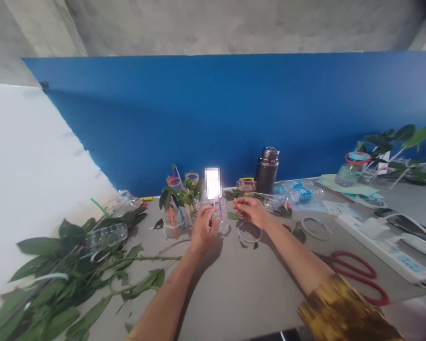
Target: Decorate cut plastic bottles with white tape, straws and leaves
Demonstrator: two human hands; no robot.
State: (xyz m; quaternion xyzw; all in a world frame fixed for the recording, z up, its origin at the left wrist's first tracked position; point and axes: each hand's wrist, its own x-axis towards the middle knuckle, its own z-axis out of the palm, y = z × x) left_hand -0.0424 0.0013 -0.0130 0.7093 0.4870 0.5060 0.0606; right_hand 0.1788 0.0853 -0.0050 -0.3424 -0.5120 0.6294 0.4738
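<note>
left hand [205, 230] curled at clear plastic container [223, 227], grip can't tell | right hand [250, 211] pinches small orange piece [235, 202] | container between hands, nearer left; slim purple straw [219, 206] near-upright there

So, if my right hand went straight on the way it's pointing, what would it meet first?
Your right hand would likely meet the clear plastic container by your left hand first, though depth is unclear.

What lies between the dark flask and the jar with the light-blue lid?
In the head view: blue-labelled plastic bottles on their sides, then pale green paper reaching under the jar.
</note>
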